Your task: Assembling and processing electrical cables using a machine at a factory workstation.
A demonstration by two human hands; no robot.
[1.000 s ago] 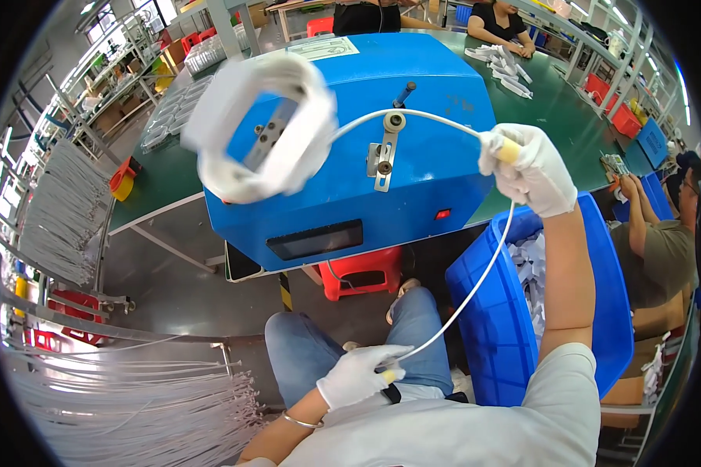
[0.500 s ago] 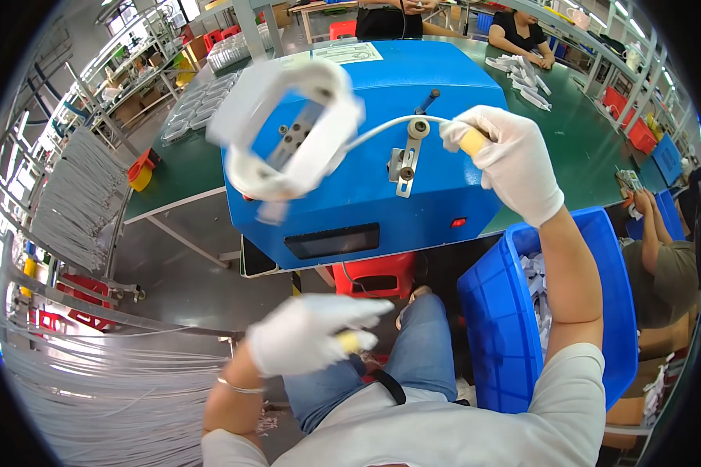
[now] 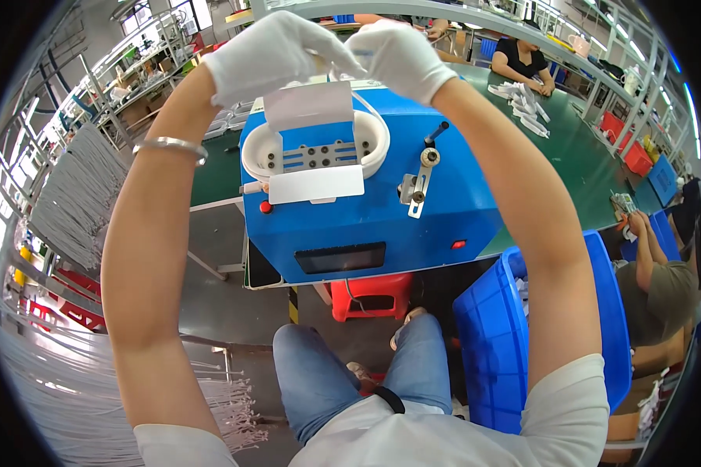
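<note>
A blue winding machine (image 3: 444, 210) stands before me on a green table. A white cable (image 3: 375, 148) lies coiled round its winding head, between white plates (image 3: 316, 185); one strand rises from the coil toward my gloves. My left hand (image 3: 276, 58), in a white glove, is above the head with its fingers closed together. My right hand (image 3: 405, 61), gloved too, is closed with its fingertips meeting the left's. What lies between the fingers is mostly hidden, though the strand leads up to them. A cable guide (image 3: 422, 175) sits on the machine's right.
A blue bin (image 3: 491, 342) with white pieces stands by my right side. White bundles (image 3: 522, 105) lie on the table at the far right, near a seated person (image 3: 522, 62). Many white cables (image 3: 78, 194) hang on racks at the left. A red stool (image 3: 372, 296) is under the machine.
The winding head, blurred with turning before, now stands still. My left hand has risen from near my lap to above it. My right hand has moved left, away from the cable guide.
</note>
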